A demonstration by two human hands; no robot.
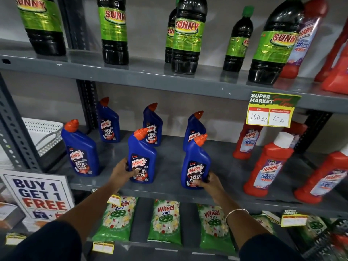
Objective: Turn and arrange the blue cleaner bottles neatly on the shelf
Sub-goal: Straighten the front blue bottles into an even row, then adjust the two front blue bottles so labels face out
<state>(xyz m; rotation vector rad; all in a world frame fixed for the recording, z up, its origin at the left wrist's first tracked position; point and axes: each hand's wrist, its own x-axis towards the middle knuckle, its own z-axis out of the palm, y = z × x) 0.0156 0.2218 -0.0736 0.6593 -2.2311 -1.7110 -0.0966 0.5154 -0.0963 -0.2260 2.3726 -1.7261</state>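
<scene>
Several blue Harpic cleaner bottles with orange caps stand upright in two rows on the grey middle shelf [169,187], labels facing me. My left hand [123,172] grips the lower left side of the front middle bottle [141,157]. My right hand [208,182] holds the base of the front right bottle [195,162]. The front left bottle [80,149] stands free. Behind are three more: back left bottle [108,121], back middle bottle [152,125], back right bottle [194,127], the last partly hidden by the front right one.
Red Harpic bottles [267,166] fill the shelf's right end under a yellow price tag [271,110]. Dark Sunny bottles [186,34] stand on the shelf above, green Wheel packs [165,221] below. A promo sign [39,196] and white basket [43,134] are at left.
</scene>
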